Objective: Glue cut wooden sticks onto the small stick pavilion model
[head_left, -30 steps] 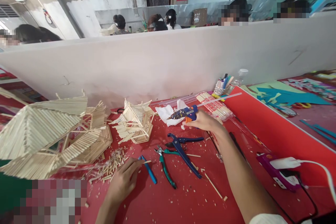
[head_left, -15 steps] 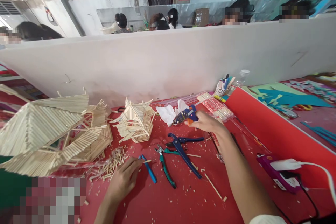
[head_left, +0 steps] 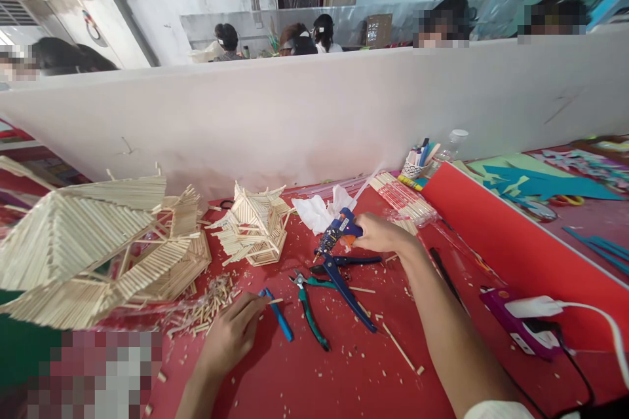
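Note:
My right hand (head_left: 376, 234) is wrapped round a blue hot glue gun (head_left: 339, 229), its nozzle angled down to the left above the dark blue cutters (head_left: 348, 291). A clear glue stick (head_left: 366, 184) pokes out of its back end. Low on the left, my left hand (head_left: 238, 326) pinches a short wooden stick (head_left: 276, 302), whose tip shows past the fingers. Beside that hand lies a blue pen-like tool (head_left: 280, 319). Green-handled side cutters (head_left: 310, 314) rest to its right. Behind stands a small stick-built pavilion model (head_left: 255, 226).
A larger stick-built model (head_left: 98, 242) fills the left side. Cut stick pieces (head_left: 213, 304) lie in a heap before it. White tissue (head_left: 317, 211), packed sticks (head_left: 403, 196) and a pen cup (head_left: 417, 163) line the back. A purple power strip (head_left: 521, 324) with cables sits right.
My right hand has turned the glue gun more upright and brought it slightly left and down, so its nozzle is nearer the dark blue cutters. My left hand stays put with the stick.

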Demonstrator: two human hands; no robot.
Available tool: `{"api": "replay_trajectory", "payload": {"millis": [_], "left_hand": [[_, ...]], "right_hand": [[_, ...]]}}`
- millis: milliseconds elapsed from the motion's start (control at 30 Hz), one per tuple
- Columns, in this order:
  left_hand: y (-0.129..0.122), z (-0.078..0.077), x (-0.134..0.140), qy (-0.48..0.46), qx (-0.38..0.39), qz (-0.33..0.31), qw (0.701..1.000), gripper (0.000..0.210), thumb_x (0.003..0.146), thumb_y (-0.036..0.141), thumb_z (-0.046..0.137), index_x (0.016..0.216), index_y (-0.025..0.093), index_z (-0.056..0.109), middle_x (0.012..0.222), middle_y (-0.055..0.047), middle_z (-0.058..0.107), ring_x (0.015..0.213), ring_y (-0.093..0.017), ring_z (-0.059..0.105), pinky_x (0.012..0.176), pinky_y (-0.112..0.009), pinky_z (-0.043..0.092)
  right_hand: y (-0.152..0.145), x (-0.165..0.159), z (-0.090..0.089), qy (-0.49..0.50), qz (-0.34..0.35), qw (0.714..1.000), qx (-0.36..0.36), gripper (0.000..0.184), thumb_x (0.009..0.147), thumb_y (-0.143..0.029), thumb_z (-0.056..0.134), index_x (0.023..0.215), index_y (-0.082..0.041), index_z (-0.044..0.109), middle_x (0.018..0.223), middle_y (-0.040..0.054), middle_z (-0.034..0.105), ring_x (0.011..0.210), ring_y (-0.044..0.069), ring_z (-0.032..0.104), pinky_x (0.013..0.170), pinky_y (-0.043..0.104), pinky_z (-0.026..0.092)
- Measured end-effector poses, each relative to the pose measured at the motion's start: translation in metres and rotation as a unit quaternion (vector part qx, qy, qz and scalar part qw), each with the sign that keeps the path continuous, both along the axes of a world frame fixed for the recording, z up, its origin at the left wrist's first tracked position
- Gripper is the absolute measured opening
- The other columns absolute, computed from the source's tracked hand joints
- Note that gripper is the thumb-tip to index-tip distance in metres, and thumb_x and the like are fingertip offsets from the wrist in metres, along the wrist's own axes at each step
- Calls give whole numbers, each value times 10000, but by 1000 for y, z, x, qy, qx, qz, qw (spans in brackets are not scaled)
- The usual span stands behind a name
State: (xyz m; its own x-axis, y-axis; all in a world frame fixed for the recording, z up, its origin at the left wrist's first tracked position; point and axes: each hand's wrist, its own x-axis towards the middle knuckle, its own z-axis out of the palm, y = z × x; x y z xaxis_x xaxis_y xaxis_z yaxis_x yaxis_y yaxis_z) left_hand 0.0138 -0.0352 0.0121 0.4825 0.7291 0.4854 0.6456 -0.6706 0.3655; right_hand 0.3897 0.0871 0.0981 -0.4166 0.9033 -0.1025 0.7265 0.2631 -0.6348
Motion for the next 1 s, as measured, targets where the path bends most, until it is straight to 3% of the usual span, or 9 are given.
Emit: {"api": "replay_trajectory", "payload": {"millis": [167,333,600,1000], "left_hand": [[1,0,1,2,6,-1,1000,402,955,21,421,1172,213,699,983,-75,751,844,-125,741,749,-182,597],[1,-3,0,0,6,3,1000,397,954,21,433,1189,219,685,975,-69,747,843,-124,739,755,-187,593],[1,-6,-2,1,8,4,1000,382,962,24,445,1198,226,669,1003,-53,736,856,-112,737,766,-175,580],[2,-6,0,-9,10,0,1000,386,958,12,451,1199,232,658,957,-41,732,819,-110,732,734,-172,576]], "right_hand": [[3,-4,-3,-53,10,998,13,79,750,-148,656,706,-212,642,664,28,680,861,281,696,674,272,447],[4,-5,-6,-57,20,998,20,67,805,-206,646,739,-207,652,706,51,703,930,308,711,669,283,440],[4,-9,-6,-52,-26,998,32,169,817,-279,696,677,-197,647,670,54,700,809,274,705,602,265,396],[7,-5,-12,-11,-57,995,83,38,827,-204,699,832,-193,735,881,97,799,872,284,731,680,268,464]]}}
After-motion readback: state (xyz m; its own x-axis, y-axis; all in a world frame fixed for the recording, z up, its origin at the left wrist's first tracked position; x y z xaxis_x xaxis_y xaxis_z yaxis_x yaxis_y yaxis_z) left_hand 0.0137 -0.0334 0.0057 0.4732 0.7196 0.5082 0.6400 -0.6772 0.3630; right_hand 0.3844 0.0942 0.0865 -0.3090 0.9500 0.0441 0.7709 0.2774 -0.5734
